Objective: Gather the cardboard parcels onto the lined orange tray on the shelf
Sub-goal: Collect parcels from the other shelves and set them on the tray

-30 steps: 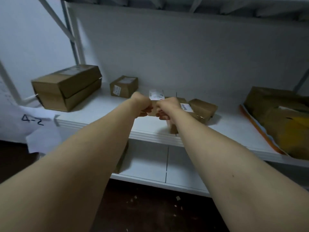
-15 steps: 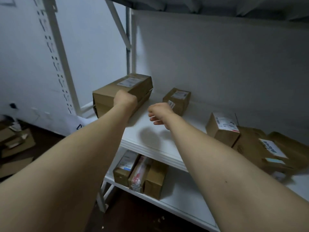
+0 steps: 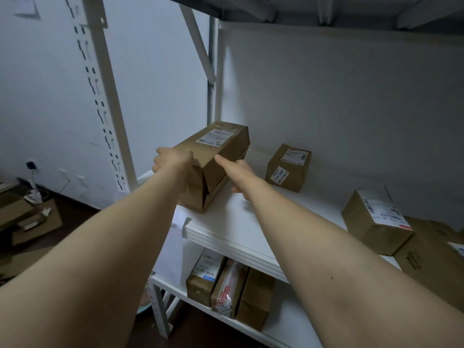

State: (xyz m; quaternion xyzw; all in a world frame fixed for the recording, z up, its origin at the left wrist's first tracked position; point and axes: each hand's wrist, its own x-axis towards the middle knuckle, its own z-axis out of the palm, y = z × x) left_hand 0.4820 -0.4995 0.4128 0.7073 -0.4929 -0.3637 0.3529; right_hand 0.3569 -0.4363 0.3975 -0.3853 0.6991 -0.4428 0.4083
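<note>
The left hand [image 3: 173, 159] curled over the near left corner of the long box [image 3: 221, 146], apparently gripping it, though its fingertips were hidden. The right hand [image 3: 237, 173] was open, fingers straight, touching the box's right side. The long box sat at the left end of the shelf [image 3: 236, 222]. A small box [image 3: 288, 169] stood to its right, and a third box [image 3: 374, 224] nearer at the right, touching a flat parcel [image 3: 431, 259].
</note>
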